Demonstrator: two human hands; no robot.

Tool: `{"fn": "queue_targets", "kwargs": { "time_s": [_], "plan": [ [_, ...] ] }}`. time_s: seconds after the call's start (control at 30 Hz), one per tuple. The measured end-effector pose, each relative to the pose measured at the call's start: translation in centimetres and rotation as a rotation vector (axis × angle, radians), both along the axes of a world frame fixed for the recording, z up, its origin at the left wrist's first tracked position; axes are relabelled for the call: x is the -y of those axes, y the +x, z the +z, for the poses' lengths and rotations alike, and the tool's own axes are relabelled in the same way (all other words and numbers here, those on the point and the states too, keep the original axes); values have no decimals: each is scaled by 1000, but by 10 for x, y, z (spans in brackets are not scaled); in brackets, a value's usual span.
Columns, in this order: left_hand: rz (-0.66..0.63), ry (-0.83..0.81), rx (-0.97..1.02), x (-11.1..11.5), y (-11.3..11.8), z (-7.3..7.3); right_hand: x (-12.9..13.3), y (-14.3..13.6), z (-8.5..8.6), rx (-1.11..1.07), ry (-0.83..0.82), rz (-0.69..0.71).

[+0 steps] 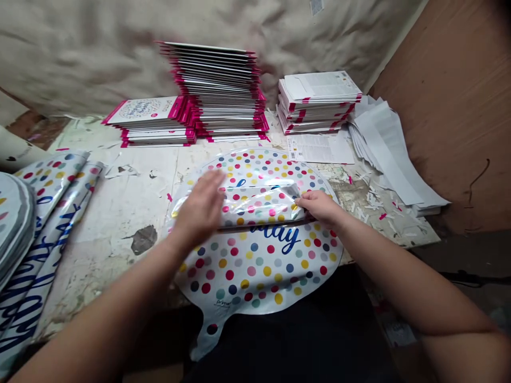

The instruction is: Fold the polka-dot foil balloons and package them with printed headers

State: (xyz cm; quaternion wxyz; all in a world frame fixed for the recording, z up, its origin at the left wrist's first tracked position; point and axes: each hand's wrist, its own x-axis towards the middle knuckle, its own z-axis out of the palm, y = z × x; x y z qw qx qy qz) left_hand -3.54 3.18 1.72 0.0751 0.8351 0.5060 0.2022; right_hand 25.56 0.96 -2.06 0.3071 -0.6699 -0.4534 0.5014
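Note:
A flat, uninflated foil balloon (255,271) lies before me, white with many-coloured dots and blue lettering. A second dotted foil layer, folded into a strip (263,205), lies across its middle; whether it belongs to the same balloon I cannot tell. The balloon's tail hangs over the table's front edge. Thumb and fingers of my right hand (319,206) pinch the strip's right end. My left hand (202,205), blurred by motion, is over the strip's left end with its fingers stretched out. Its fingertips are smeared, and whether they touch the foil is unclear.
Pink-and-white printed card packs stand in a tall stack (223,90) and a lower stack (151,119) at the back. White cards (319,101) and loose white paper sheets (393,151) lie to the right. More dotted balloons (59,213) lie left. Paper scraps litter the worn table (107,234).

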Motion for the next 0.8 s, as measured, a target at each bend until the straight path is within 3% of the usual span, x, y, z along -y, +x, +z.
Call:
{"fn": "queue_targets", "kwargs": {
  "time_s": [0.07,0.13,0.23,0.3,0.37,0.43,0.57,0.67,0.73,0.8],
  "plan": [
    [-301,-34,-107,31,23,-6,-4,1,2,36,-20,-10],
    [-370,-103,-223,51,41,-19,-3,-1,9,86,-31,-16],
    [-365,-178,-315,59,49,-37,7,-16,20,311,174,-14],
    [-369,-189,-328,57,46,-42,17,-31,21,554,458,147],
    [-353,-191,-339,55,43,-41,24,-43,14,745,611,399],
    [-322,-202,-350,54,41,-38,27,-43,3,826,513,536],
    [-295,-249,-349,55,41,-34,34,-18,-8,941,293,405],
    [-293,-276,-358,55,41,-34,46,-9,-1,1001,505,505],
    [-288,-278,-374,55,41,-33,52,-14,7,1050,707,656],
    [-290,-282,-391,55,42,-29,54,-24,13,1143,792,703]
  ]
}}
